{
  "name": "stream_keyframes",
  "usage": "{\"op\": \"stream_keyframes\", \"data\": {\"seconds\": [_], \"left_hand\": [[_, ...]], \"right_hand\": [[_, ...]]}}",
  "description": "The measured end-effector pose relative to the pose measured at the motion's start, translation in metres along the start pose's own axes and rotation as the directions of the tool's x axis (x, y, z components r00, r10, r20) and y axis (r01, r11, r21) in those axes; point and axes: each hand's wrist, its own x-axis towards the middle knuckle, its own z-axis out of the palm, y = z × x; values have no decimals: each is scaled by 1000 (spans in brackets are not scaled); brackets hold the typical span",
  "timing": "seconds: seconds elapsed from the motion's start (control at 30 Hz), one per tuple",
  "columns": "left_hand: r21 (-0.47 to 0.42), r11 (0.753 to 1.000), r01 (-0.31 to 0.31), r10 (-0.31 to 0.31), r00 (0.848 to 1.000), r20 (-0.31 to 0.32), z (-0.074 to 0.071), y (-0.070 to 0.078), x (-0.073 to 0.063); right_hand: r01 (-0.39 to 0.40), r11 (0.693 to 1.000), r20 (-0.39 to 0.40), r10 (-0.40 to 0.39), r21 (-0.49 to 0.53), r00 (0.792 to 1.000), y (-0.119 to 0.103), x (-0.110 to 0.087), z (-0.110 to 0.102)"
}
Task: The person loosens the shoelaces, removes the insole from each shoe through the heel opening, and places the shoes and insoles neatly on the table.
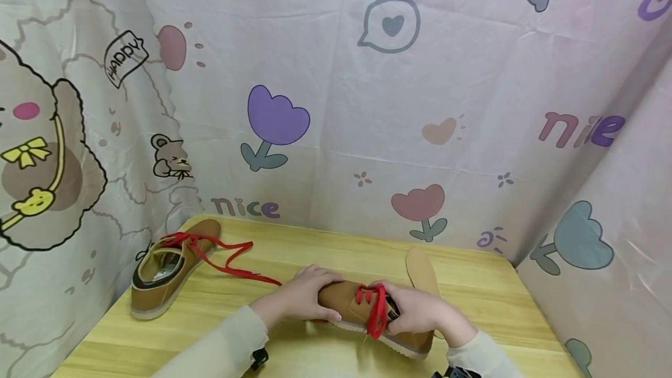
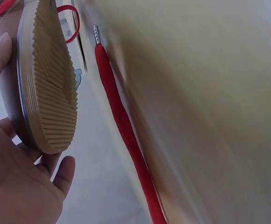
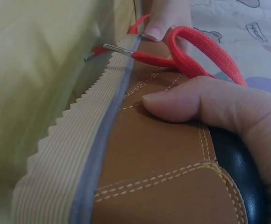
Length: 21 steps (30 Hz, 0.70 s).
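Observation:
A brown leather shoe (image 1: 341, 301) with red laces (image 1: 377, 317) is held sideways above the table, toe to the left. My left hand (image 1: 301, 295) grips it around the toe. In the left wrist view that hand (image 2: 21, 182) has its thumb on the upper, beside the ribbed sole (image 2: 51, 93). The shoe's heel half is held by my right hand (image 1: 417, 309). In the right wrist view its thumb (image 3: 187, 100) presses on the stitched brown side (image 3: 149, 149); the other fingers are hidden. Lace ends with metal tips (image 3: 119, 49) hang loose.
A second brown shoe (image 1: 157, 290) stands at the table's left, its red lace (image 1: 238, 273) trailing across the wood toward my left hand. A tan insole (image 1: 422, 267) lies behind my right hand, partly hidden. Printed curtains (image 1: 336, 74) enclose the table (image 1: 325, 241).

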Motion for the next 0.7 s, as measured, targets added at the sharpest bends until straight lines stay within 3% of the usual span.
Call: {"op": "stream_keyframes", "data": {"seconds": [0.4,0.7], "left_hand": [[1,1000,-20,20,1000,10,-5,-7,-25],[-5,999,-32,32,999,15,-10,-10,-43]], "right_hand": [[48,997,41,-51,60,998,-11,9,13],[66,998,48,-66,-3,997,-21,15,23]]}}
